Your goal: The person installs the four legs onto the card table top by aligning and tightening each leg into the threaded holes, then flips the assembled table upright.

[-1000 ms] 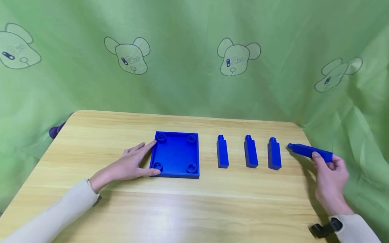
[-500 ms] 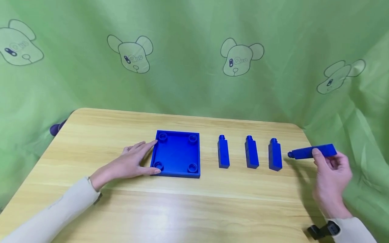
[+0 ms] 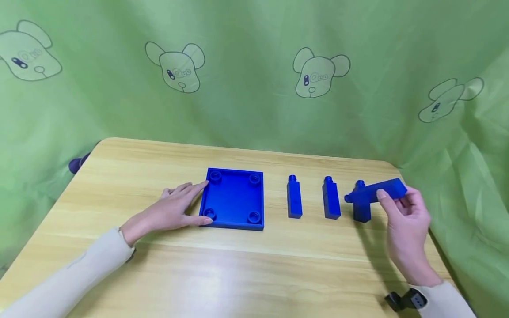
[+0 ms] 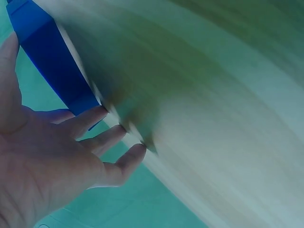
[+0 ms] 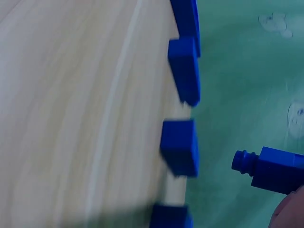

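A square blue tabletop-like panel (image 3: 232,196) with a raised rim and round sockets in its corners lies on the table. My left hand (image 3: 169,214) rests at its left side, fingers fairly straight, with index finger and thumb touching the edge. My right hand (image 3: 409,229) pinches a blue square leg (image 3: 393,187) by its plain end, above the table, its narrow threaded tip pointing left. Beneath it lies another blue leg (image 3: 362,213), partly hidden by the held one. Two more, a middle leg (image 3: 331,198) and a left leg (image 3: 294,198), lie between that and the panel.
The wooden table (image 3: 222,274) has rounded far corners. A green curtain (image 3: 246,115) with printed bear heads hangs behind it and along the right side. A dark purple object (image 3: 75,164) shows past the table's left edge.
My right hand has carried the held leg leftward from the table's right edge until it overlaps the rightmost lying leg in view. The leg's tilt has changed, plain end now higher. My left hand stays at the panel.
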A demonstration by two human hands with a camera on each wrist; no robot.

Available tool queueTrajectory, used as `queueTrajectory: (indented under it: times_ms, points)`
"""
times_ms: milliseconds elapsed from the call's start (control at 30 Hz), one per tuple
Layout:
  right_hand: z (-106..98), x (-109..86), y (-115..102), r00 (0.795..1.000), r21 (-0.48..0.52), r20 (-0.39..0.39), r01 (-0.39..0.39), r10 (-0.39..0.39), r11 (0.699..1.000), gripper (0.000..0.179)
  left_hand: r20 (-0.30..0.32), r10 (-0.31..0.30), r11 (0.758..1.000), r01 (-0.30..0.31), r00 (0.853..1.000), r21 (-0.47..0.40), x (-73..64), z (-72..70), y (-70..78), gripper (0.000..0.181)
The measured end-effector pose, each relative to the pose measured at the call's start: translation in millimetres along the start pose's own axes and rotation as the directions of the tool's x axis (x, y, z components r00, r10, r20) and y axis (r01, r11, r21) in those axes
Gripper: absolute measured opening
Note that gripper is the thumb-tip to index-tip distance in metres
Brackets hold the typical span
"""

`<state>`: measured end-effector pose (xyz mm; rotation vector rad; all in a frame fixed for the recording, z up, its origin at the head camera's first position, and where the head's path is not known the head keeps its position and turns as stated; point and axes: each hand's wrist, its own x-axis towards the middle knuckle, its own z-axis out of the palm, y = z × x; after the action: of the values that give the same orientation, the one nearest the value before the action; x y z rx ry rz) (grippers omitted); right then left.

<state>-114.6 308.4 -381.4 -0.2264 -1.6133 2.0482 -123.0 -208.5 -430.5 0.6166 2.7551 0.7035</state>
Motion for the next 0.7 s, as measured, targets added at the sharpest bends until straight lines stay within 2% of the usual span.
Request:
queueTrajectory:
  times_ms: [367, 533, 700]
  points:
    - [50.5, -13.4, -1.6, 0.990, -0.011, 0.139, -0.035, 0.036, 0.999, 0.019, -0.013, 0.014, 1.000, -0.014, 1.000, 0.022, 0.5, 0.6, -0.3, 0.111]
    - [72.4, -18.0, 2.0, 0.971, -0.041, 0.229, -0.057, 0.065, 0.998, 0.016, -0.017, 0.024, 0.999, -0.024, 1.000, 0.045, 2.8, 0.6, 2.2, 0.111]
    - [95.2, -21.6, 9.0, 0.945, -0.124, 0.311, -0.065, 0.101, 0.990, 0.019, -0.008, 0.002, 0.998, -0.001, 1.000, 0.068, 1.6, -0.5, 2.3, 0.113]
